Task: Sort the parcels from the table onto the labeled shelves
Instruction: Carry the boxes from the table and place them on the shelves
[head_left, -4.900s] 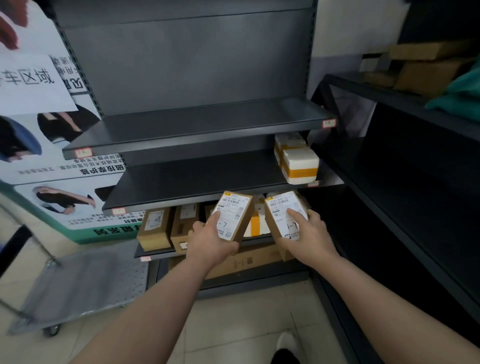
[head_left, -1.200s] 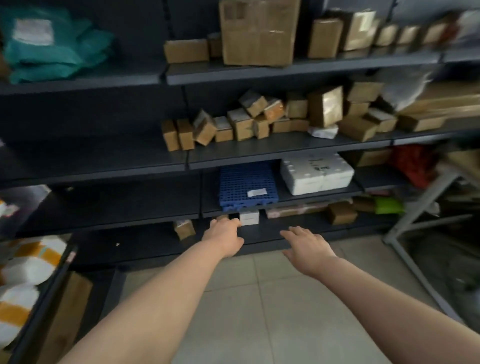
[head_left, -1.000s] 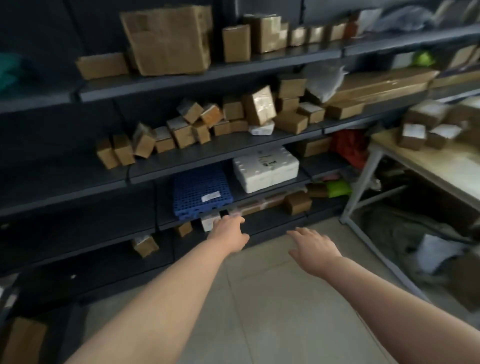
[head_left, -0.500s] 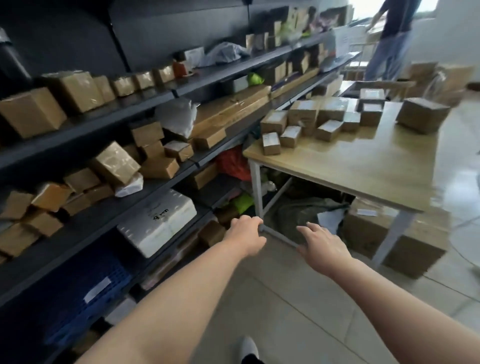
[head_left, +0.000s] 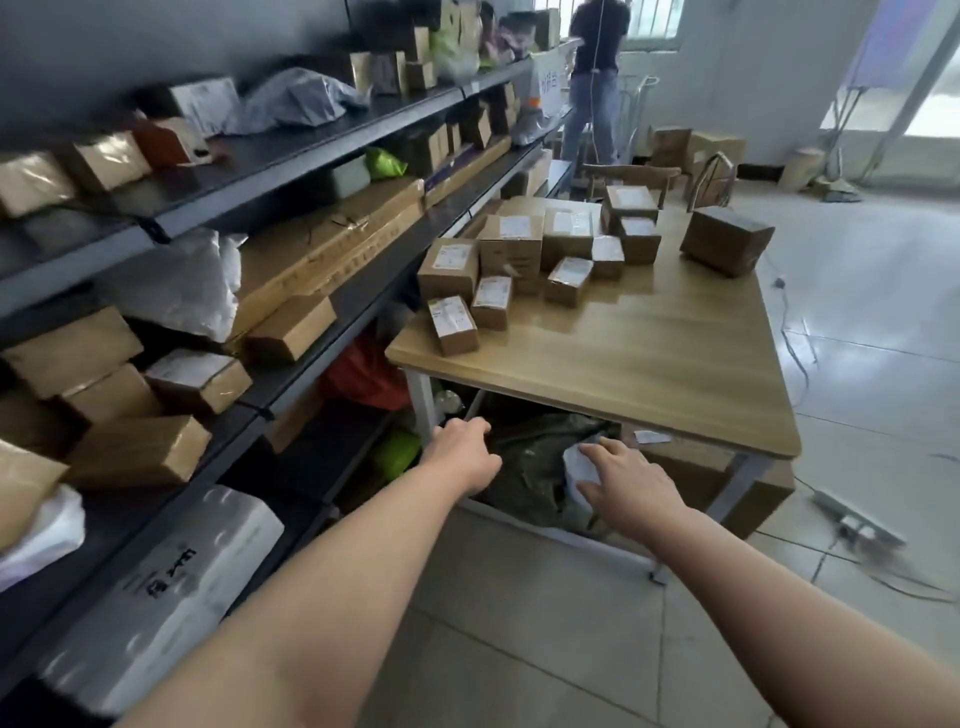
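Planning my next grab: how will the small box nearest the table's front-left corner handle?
The small box looks like cardboard, so probably stiff. It is among the smallest on the table, so likely light. Flat faces suggest sliding, not rolling.

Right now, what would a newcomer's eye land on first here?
A cluster of labelled parcels on the far left of the wooden table, one larger box apart at its far right edge. In front, the left hand and right hand reach forward, both empty. Packed shelves line the left.

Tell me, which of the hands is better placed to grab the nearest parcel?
Likely the left hand: both are empty, but it is nearer the parcel at the table corner; the right hand sits farther right.
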